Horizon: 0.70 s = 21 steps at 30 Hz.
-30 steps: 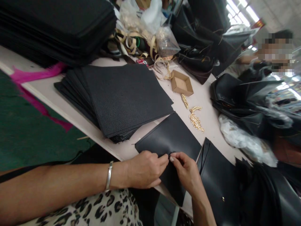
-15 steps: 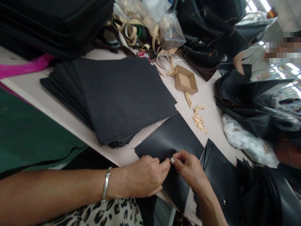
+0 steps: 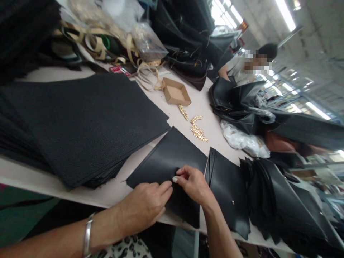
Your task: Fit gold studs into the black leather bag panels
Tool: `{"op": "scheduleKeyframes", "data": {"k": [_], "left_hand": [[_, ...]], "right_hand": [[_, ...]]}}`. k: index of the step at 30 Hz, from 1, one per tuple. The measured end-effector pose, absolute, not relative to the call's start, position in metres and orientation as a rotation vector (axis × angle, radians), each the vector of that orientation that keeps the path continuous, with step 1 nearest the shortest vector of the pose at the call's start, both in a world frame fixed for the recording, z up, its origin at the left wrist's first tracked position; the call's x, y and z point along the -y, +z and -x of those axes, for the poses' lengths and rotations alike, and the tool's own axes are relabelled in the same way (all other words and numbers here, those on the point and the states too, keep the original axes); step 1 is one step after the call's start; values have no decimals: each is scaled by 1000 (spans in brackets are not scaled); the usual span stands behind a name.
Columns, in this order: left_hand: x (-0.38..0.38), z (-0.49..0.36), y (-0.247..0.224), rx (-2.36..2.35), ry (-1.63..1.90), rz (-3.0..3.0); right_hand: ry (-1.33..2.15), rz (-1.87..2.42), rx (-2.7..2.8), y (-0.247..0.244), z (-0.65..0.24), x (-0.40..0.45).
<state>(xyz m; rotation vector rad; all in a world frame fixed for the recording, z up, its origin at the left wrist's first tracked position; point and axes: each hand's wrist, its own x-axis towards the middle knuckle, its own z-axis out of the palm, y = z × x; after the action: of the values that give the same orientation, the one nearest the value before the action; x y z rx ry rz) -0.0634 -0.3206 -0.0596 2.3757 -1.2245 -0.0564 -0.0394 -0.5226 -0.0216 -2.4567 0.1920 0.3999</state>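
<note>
A smooth black leather panel (image 3: pixel 158 157) lies at the table's front edge, under both hands. My left hand (image 3: pixel 146 202), with a silver bangle at the wrist, has its fingers pressed together at the panel's middle; what they pinch is hidden. Thumb and forefinger of my right hand (image 3: pixel 192 182) meet there too, on a tiny shiny gold fitting (image 3: pixel 172 178). The two hands' fingertips nearly touch. Similar gold fittings (image 3: pixel 199 133) lie in a loose heap and short rows beyond the panel. To the right, another black panel (image 3: pixel 223 182) bears one gold fitting (image 3: pixel 233 202).
A big stack of grained black leather sheets (image 3: pixel 88 122) fills the left. Farther back are an open cardboard box (image 3: pixel 177 92), beige tape (image 3: pixel 146 73) and clear plastic bags. More black panels (image 3: pixel 279 190) are piled at right. A co-worker (image 3: pixel 236 66) sits across the table.
My view has swung to the right, so everything appears farther left and more of the room shows. Both hands keep their pinch at the same place on the panel.
</note>
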Motion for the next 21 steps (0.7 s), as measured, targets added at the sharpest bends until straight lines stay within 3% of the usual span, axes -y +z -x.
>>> {"op": "scheduleKeyframes", "data": {"k": [6,13,17,21], "left_hand": [[317,61,-62,1202,-26,-2394],[321,62,-58,1179,-3,-2280],[317,71,-31,992,-187,-2102],[307,78,-14,921,-340,-1941]], "right_hand": [[-152,2739,-555,-13,94,559],[-146,2083,-499,-29,107,562],[-166,2020,-430,3,104,585],[-272,2114,-645,50,128,674]]}}
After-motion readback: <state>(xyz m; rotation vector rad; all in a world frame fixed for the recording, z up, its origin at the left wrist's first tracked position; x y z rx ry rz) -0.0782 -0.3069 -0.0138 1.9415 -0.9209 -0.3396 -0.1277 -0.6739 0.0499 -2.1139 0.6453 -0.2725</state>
